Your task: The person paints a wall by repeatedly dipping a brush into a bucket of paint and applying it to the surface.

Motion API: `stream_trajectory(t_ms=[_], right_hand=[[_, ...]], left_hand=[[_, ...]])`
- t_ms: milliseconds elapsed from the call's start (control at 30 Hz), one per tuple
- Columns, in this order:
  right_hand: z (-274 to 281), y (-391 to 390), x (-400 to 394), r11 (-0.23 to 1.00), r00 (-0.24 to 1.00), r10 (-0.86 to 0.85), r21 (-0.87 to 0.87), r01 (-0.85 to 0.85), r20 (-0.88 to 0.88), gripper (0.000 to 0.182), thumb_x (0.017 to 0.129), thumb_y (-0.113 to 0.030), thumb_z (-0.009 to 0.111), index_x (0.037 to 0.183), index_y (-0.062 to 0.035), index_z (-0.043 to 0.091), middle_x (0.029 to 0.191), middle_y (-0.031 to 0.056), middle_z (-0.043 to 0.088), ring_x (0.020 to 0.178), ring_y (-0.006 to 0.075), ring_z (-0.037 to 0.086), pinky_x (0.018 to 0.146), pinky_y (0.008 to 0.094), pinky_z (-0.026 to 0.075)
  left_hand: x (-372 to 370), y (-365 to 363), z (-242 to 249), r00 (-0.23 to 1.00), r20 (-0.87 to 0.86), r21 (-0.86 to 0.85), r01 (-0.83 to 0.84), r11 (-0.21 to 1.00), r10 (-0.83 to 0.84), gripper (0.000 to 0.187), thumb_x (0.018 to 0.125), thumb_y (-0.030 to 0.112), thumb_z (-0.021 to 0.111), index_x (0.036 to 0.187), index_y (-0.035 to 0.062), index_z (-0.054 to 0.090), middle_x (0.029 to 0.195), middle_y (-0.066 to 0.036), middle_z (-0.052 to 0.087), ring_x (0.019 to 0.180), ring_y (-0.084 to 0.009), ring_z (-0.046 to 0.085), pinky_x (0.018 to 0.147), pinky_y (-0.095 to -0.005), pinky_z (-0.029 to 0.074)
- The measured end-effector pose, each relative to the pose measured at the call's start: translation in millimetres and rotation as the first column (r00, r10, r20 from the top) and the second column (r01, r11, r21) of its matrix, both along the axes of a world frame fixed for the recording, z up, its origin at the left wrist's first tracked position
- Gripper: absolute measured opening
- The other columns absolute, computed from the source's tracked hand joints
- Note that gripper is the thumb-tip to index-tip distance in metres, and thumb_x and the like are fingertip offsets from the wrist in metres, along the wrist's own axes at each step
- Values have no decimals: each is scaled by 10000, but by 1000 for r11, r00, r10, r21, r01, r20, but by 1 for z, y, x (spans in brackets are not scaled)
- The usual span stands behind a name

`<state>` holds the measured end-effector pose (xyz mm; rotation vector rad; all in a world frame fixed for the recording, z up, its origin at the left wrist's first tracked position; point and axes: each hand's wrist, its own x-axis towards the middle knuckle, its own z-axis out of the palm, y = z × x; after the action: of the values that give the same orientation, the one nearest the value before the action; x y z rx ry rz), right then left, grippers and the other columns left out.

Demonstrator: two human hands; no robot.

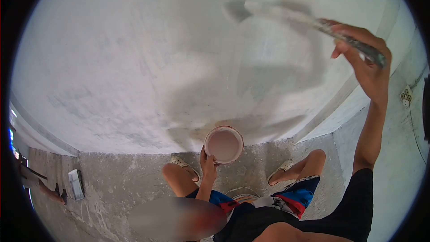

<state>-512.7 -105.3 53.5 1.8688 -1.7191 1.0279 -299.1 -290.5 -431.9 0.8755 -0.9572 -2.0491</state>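
My right hand [360, 51] is raised at the upper right, its fingers wrapped round the handle of a paint-smeared brush [304, 18]. The bristles point left and lie at or close to the whitish wall [125, 62]; whether they touch is unclear. Low in the middle, my left hand [208, 163] grips the near left side of a round tub [224, 144], with the thumb over its rim. Pale, smooth material fills part of the tub, and its rim is stained reddish.
Behind the tub, a bucket [243, 196] stands between my legs. On the floor [116, 183] at the left lies a whitish rectangular tray [76, 184]. Another person's leg [51, 192] shows at the far left. A socket [406, 95] with a cable is on the right wall.
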Motion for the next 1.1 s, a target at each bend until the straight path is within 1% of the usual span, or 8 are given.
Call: stream_trajectory(t_ms=[200,267,333,467,567,700,867,1100], right_hand=[[-24,-3,5,950,982,-83,-312,25,-173,252,853,-55,687,1106,-52,689,1106,117,697,730,158,675,610,236,555],[-52,-7,8,960,843,-237,-251,126,-483,326,785,-17,707,1101,-99,705,1190,112,668,663,116,640,534,209,504],[-85,-13,9,980,730,-174,-188,64,-661,300,787,-51,700,1075,-136,716,1210,159,645,583,85,592,474,186,446],[-176,-19,21,993,822,-119,-70,96,-557,281,809,-71,652,1076,-140,703,1226,184,629,517,19,522,460,169,430],[-230,-9,23,992,846,-98,22,128,-524,315,798,-65,622,1099,-133,685,1278,199,594,504,19,524,477,178,448],[-281,2,26,983,873,-88,99,154,-480,368,776,-57,617,1134,-127,661,1301,205,575,502,26,528,479,193,459],[-303,15,38,974,967,-8,218,66,-256,430,745,-59,629,1172,-117,632,1305,210,566,505,54,548,489,211,482],[-285,24,55,955,981,61,297,-4,-184,491,723,-88,654,1209,-137,610,1325,198,550,576,148,640,501,262,513]], left_hand=[[1,0,-5,1000,-25,12,-10,1000,11,725,744,-33,448,1449,119,383,1123,-65,552,823,-155,617,527,-292,553],[4,0,-5,1000,-15,23,-10,1000,10,719,741,-38,453,1441,115,392,1108,-60,553,820,-149,612,542,-291,559],[7,0,-5,1000,-10,24,-11,1000,11,710,743,-42,449,1435,113,399,1088,-54,551,798,-137,598,545,-286,556],[15,3,1,998,26,60,-64,996,63,687,753,-53,444,1422,97,409,1024,-40,538,728,-99,545,539,-270,534],[18,-2,-22,997,-17,23,-70,997,71,680,755,-56,450,1419,83,408,1003,-40,530,705,-85,523,539,-268,538],[18,1,-8,996,-14,41,-89,995,89,670,752,-54,459,1410,69,411,1002,-41,529,705,-82,524,539,-267,545],[15,3,-3,993,9,50,-118,992,118,651,747,-30,464,1389,75,430,998,-35,529,728,-84,530,540,-266,552],[16,1,-20,999,-21,29,-48,998,48,636,740,-17,472,1366,90,448,1036,-46,541,759,-109,561,584,-303,590]])
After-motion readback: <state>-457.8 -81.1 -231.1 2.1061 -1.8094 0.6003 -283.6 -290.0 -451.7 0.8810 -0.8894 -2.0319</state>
